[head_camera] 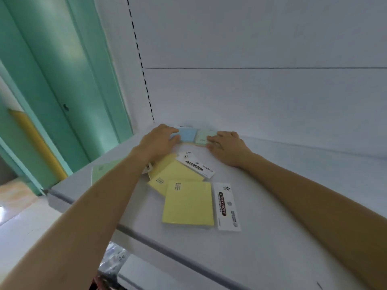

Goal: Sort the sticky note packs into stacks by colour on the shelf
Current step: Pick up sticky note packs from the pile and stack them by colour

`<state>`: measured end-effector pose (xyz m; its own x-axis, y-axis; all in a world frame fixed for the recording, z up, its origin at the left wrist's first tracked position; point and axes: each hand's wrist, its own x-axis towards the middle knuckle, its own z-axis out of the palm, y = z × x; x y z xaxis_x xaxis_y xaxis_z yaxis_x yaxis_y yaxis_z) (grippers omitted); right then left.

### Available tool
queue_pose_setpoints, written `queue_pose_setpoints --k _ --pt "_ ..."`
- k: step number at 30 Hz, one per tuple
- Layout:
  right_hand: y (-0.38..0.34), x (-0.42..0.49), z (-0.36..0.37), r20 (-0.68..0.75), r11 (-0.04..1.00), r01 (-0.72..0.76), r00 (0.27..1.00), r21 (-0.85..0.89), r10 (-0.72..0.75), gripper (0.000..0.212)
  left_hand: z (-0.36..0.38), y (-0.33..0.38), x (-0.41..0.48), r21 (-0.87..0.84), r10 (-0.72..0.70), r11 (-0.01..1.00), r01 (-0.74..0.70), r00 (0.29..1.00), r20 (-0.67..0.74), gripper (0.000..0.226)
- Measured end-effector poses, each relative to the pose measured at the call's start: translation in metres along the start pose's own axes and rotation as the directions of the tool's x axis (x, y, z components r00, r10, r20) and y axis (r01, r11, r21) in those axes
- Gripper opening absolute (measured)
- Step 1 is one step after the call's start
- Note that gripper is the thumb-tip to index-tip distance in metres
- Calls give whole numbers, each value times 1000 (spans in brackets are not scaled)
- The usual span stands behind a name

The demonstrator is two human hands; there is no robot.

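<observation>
Teal door panels (pixel 62 80) fill the left of the room, with a yellow strip (pixel 35 141) slanting down low beside them. Next comes the white shelf (pixel 272 206). A pale green pack (pixel 102 171) lies blurred at its left edge, partly hidden behind the left forearm.

The left hand (pixel 157 143) reaches to the back corner. Its fingers (pixel 170 129) are curled over the left edge of a blue pack (pixel 186 133), with the thumb against the near side, gripping it. Just beside it, touching, sits a mint pack (pixel 206 136). The right hand (pixel 229 149) holds this one, its fingers (pixel 214 139) bent onto the right edge.

Nearer the shelf's front edge, between the two forearms, three yellow packs (pixel 188 203) lie fanned and overlapping. Their white labels (pixel 227 206) read "STICKY NOTE".

Behind it all rises a plain white back panel (pixel 251 97), with a slotted upright (pixel 139 53) on its left.
</observation>
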<state>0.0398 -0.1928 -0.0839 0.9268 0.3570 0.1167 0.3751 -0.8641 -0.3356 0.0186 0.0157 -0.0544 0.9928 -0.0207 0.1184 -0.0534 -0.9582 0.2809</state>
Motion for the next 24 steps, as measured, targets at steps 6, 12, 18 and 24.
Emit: queue_pose_setpoints --k 6,12,18,24 --pt "-3 -1 -5 -184 991 -37 981 130 61 26 13 3 27 -80 -81 994 80 997 -12 33" --pt "2 -5 -5 -190 967 -253 950 5 249 51 21 3 33 -162 -97 982 96 995 1 29" --pt "0 -7 -5 -220 959 -200 945 201 243 49 17 -3 34 -315 -92 945 89 996 5 30" --pt "0 -9 -6 -266 938 -140 936 319 230 36 7 -1 33 -458 -62 883 102 993 100 55"
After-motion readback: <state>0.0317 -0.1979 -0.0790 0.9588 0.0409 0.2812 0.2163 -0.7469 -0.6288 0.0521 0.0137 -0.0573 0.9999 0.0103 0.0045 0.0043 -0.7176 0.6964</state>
